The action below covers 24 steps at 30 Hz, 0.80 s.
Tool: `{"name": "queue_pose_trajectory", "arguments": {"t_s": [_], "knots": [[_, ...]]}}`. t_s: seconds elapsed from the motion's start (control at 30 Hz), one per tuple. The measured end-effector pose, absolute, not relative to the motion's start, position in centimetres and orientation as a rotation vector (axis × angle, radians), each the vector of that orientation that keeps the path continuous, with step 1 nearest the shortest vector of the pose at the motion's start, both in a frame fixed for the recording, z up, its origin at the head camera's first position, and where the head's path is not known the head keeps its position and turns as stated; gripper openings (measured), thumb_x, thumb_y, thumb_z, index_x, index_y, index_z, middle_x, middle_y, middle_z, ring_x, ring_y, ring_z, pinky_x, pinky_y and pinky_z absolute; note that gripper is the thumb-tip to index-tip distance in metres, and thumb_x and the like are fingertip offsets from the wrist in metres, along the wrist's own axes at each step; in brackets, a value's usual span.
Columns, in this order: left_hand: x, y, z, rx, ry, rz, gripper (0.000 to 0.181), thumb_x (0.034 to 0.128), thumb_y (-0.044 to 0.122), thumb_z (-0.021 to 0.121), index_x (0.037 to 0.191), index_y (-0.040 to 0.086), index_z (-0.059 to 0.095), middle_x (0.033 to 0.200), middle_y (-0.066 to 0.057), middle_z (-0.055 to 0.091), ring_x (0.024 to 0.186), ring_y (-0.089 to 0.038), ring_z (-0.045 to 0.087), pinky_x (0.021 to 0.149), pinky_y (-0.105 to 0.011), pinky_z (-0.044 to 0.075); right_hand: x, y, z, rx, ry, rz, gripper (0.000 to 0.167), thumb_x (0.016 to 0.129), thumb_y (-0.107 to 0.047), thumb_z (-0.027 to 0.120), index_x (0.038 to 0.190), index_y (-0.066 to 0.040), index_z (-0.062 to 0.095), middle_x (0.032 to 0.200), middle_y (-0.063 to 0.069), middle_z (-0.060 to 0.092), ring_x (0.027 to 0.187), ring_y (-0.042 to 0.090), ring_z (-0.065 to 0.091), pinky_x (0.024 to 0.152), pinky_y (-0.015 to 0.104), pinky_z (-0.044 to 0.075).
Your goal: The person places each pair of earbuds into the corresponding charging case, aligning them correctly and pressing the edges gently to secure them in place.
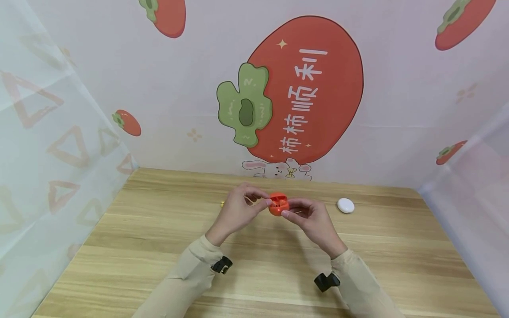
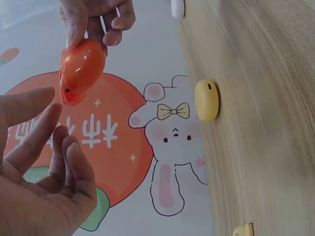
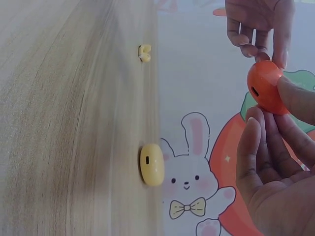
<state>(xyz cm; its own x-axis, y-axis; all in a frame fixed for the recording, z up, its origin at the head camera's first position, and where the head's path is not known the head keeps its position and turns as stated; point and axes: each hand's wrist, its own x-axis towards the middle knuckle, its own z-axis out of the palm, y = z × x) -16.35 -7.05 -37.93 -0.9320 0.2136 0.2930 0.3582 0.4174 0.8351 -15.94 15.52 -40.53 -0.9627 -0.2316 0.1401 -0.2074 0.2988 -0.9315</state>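
A glossy orange earbud case (image 1: 279, 207) is held above the table with its lid raised. My right hand (image 1: 316, 221) grips the case between thumb and fingers from the right. From the left, my left hand (image 1: 239, 211) reaches to the case's opening. In the left wrist view its thumb and index fingertips (image 2: 56, 112) lie close together at the opening, with nothing visible between them. Small orange shapes with dark spots sit inside the case, too small to make out fully. A closed yellow case (image 3: 152, 164) stands on the table behind the hands.
A white round case (image 1: 346, 206) lies to the right on the wooden table (image 1: 159, 247). Small yellow earbuds (image 3: 144, 53) rest on the left near the back wall, mostly behind the left hand in the head view. A printed cloth wall (image 1: 179, 88) rises behind the table.
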Motion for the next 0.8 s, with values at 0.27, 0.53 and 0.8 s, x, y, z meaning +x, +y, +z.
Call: {"name": "queue_pose_trajectory", "arguments": {"t_s": [0.27,0.53,0.8], "knots": [[-17.0,-7.5,-38.2,-0.474,-2.507,-1.629,0.009,0.0942,0.017,0.074,0.099,0.010,0.079,0.092,0.002,0.070,0.079,-0.015,0.063,0.070,-0.032,0.054,-15.9,15.5,-40.5,-0.416,2.528,-1.791,0.031,0.087,-0.011,0.082,0.116,-0.002,0.073,0.105,0.008,0.073,0.093,0.024,0.069,0.081,0.027,0.058],[-17.4,-7.5,-38.5,-0.386,-2.587,-1.769,0.020,0.0974,0.027,0.071,0.104,0.010,0.079,0.093,0.002,0.071,0.084,-0.018,0.062,0.071,-0.034,0.051,-15.8,15.5,-40.5,-0.431,2.508,-1.800,0.031,0.087,-0.011,0.082,0.116,-0.002,0.074,0.105,0.009,0.073,0.093,0.024,0.069,0.081,0.028,0.059],[-17.6,-7.5,-38.6,-0.425,-2.685,-1.849,0.034,0.1034,0.036,0.060,0.100,0.009,0.078,0.089,-0.009,0.063,0.079,-0.019,0.053,0.068,-0.031,0.042,-15.8,15.4,-40.5,-0.403,2.510,-1.789,0.032,0.087,-0.011,0.082,0.117,-0.003,0.074,0.107,0.009,0.073,0.094,0.024,0.069,0.082,0.028,0.058]]}}
